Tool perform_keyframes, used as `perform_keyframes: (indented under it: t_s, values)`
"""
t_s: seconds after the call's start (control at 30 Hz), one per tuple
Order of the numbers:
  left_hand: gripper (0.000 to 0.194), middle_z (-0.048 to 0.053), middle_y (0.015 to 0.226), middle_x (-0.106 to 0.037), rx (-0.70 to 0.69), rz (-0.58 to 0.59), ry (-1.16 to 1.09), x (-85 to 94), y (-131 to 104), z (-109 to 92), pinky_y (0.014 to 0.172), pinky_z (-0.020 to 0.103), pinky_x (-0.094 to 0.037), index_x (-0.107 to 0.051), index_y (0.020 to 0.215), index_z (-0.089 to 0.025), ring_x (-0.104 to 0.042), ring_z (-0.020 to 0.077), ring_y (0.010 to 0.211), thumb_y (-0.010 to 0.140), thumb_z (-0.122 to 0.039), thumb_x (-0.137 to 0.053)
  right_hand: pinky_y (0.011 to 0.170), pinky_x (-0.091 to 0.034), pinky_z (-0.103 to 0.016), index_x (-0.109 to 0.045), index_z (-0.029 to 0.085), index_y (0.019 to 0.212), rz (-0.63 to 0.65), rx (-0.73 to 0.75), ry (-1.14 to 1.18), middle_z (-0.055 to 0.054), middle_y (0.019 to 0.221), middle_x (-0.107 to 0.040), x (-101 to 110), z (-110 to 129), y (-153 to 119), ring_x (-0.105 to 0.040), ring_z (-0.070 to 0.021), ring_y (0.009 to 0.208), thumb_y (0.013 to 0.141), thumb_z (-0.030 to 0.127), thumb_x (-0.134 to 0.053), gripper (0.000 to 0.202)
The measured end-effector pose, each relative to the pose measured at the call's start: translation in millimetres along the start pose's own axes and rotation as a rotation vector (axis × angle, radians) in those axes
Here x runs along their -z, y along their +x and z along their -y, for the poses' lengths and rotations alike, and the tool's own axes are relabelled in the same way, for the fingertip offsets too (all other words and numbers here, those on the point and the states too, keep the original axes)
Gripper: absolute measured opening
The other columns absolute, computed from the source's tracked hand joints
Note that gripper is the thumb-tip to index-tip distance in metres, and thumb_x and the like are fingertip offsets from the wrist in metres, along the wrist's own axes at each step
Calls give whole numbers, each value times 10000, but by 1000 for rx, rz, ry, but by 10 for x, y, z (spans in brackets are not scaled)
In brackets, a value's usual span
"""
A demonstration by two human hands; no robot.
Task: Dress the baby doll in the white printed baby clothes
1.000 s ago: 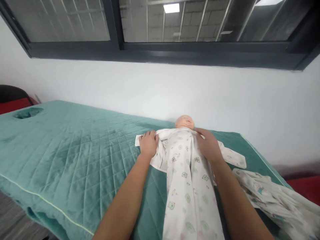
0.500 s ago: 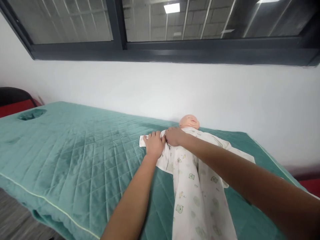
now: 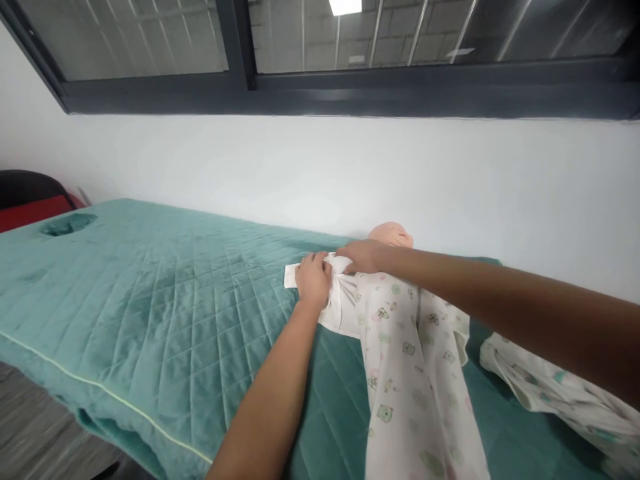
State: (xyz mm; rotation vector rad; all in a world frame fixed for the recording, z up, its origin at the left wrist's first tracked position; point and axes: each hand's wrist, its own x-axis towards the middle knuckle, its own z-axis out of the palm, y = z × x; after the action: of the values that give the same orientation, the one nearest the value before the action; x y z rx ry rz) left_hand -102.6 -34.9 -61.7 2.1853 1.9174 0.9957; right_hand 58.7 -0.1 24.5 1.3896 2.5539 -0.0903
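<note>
The left hand [image 3: 314,280] curls round the doll's [image 3: 389,233] sleeve [image 3: 291,276]; the right hand [image 3: 364,256] seems to pinch it higher up. Straightening it looks like gentle work.

2 bare forearms, 2 hands, both backs up. Left forearm [image 3: 277,387] angled from lower edge toward 1 o'clock; left hand [image 3: 314,279] at its end, fingers bent, thumb on 3 o'clock side. Right forearm [image 3: 495,283] spans from right edge toward between 9 and 10 o'clock; right hand [image 3: 366,257] between 2 and 3 o'clock from left hand, fingers curved toward it. Hands near, apart. Closure of either grip unclear.
</note>
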Motion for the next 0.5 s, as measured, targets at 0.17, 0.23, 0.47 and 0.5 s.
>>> perform_keyframes:
  t_s: [0.17,0.23,0.47,0.5]
  values:
    - [361,70,1138,-633,89,8,-10,-41,-19,81,868,317,-448,-639,1230,-291,-590,212,1039,960,-250,-404,766,-459,-319,-638,254,1149,-47,-83,7,-81,1148,-662,138,-97,-203,-641,-252,967,890,378,-581,292]
    - [390,83,1144,-625,109,26,30,-57,-27,92,851,337,-454,-630,1254,-302,-592,228,1031,964,-245,-376,803,-452,-331,-628,241,1172,-72,-122,-1,-86,1154,-655,163,-150,-292,-629,-250,995,898,355,-570,302]
    - [433,88,1132,-638,142,53,85,-24,-38,57,870,354,-462,-602,1246,-287,-590,240,1069,906,-139,-377,849,-457,-341,-578,238,1238,-145,-119,-24,-92,1209,-616,148,-288,-419,-615,-260,1039,909,380,-548,360]
    - [423,91,1144,-635,159,47,72,-11,-39,45,879,354,-465,-591,1247,-270,-587,241,1081,902,-140,-385,854,-457,-339,-574,232,1244,-146,-118,-17,-96,1217,-613,138,-275,-400,-613,-263,1047,907,380,-552,368]
